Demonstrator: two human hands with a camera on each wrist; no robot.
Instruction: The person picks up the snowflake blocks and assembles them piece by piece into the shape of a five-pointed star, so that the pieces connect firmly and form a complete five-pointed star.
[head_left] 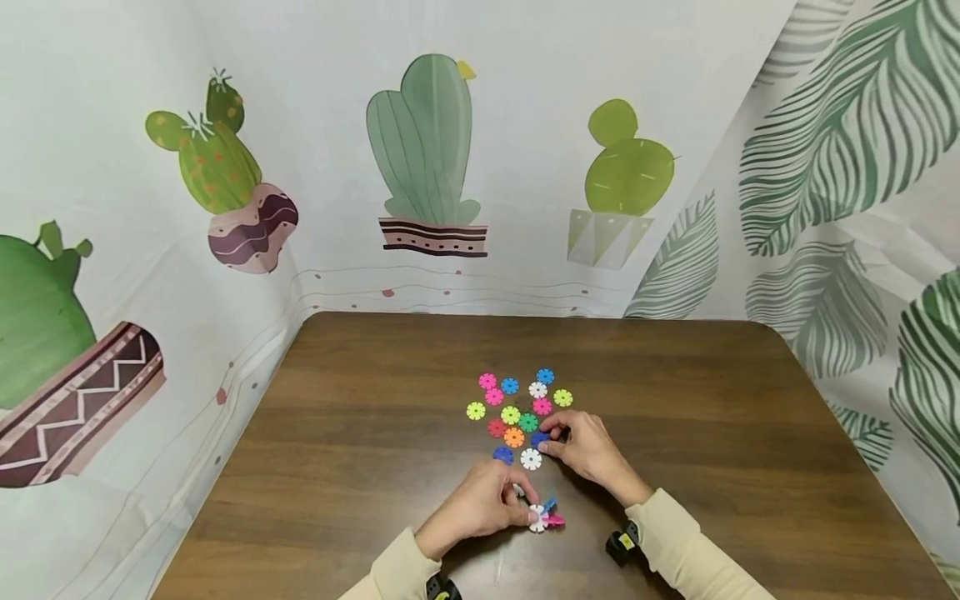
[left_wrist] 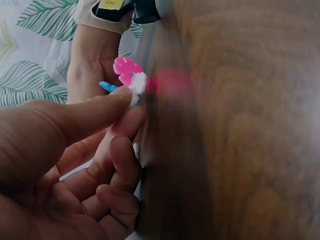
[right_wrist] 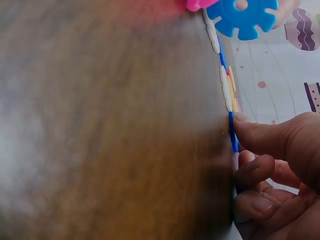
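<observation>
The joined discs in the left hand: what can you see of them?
The joined discs look like plastic: a notched white disc, with a blue disc and a pink piece sticking out at angles. The blue disc has a central hole and notched rim. The left hand pinches the white disc between thumb and finger, toward the near side of the table.

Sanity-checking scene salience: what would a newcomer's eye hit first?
Probably the bright discs spread mid-table, vivid against the brown wood. Next, the left hand pinching a joined white, pink and blue piece nearer the wearer, and the right hand with its thumb at a dark blue disc. Then the big cactus on the backdrop.
</observation>
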